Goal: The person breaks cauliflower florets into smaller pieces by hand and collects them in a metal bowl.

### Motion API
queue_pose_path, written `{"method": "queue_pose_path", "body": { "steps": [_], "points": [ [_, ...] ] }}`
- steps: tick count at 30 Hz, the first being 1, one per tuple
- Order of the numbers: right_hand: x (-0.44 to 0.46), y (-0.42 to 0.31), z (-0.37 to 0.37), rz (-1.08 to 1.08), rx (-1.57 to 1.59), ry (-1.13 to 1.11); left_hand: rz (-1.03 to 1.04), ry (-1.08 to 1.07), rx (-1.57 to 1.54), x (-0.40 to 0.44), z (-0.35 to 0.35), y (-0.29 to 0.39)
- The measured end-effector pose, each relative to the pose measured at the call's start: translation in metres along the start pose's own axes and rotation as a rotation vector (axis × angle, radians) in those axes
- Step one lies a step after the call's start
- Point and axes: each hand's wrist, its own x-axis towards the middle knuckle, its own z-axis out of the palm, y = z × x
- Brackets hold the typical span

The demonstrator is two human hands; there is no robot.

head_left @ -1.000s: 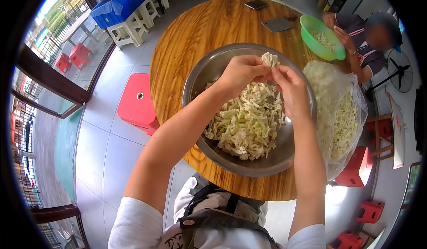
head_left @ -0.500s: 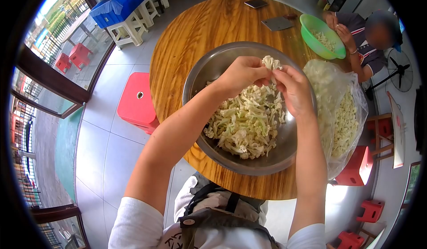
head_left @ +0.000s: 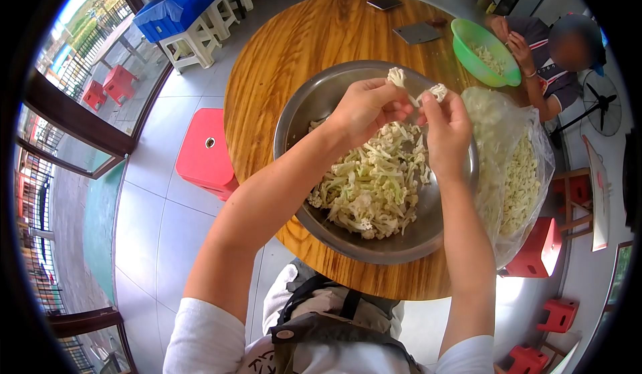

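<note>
Above the far part of a large steel bowl (head_left: 301,113), my left hand (head_left: 370,108) is closed on a small cauliflower floret (head_left: 396,77). My right hand (head_left: 447,127) pinches another cauliflower piece (head_left: 437,92) close beside it. A narrow gap separates the two pieces. Below my hands, a heap of torn cauliflower florets (head_left: 374,183) fills the bowl's middle. Against the bowl's right side rests a clear plastic bag (head_left: 491,123) with more cauliflower in it.
The bowl stands on a round wooden table (head_left: 281,46). Across it, a person (head_left: 545,60) works over a green basin (head_left: 468,66). A phone (head_left: 384,2) and a grey cleaver-like blade (head_left: 418,34) lie at the back. A red stool (head_left: 204,147) stands left.
The single floret held between both hands has come apart into two pieces, one in each hand. My hands have moved slightly away from each other.
</note>
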Motion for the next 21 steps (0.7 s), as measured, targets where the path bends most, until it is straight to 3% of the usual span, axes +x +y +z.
{"method": "queue_pose_path", "body": {
  "steps": [5,10,13,14,17,21],
  "points": [
    [0.011,0.002,-0.014,0.087,-0.024,0.186,0.099,0.153,0.016,0.005,-0.011,0.007],
    [0.01,0.017,-0.017,0.154,-0.596,-0.222,0.061,0.209,0.737,0.007,-0.018,0.003],
    [0.005,0.017,-0.012,0.052,-0.616,-0.209,0.144,0.183,1.516,-0.001,-0.016,-0.001],
    [0.005,0.012,-0.012,0.058,-0.622,-0.197,0.164,0.203,1.584,-0.001,-0.018,-0.004],
    [0.009,0.016,-0.016,0.022,-0.614,-0.119,0.184,-0.024,1.385,-0.002,-0.019,-0.001],
    [0.011,0.02,-0.016,0.028,-0.564,-0.096,-0.306,-0.686,1.25,-0.023,0.007,0.018]
  ]
}}
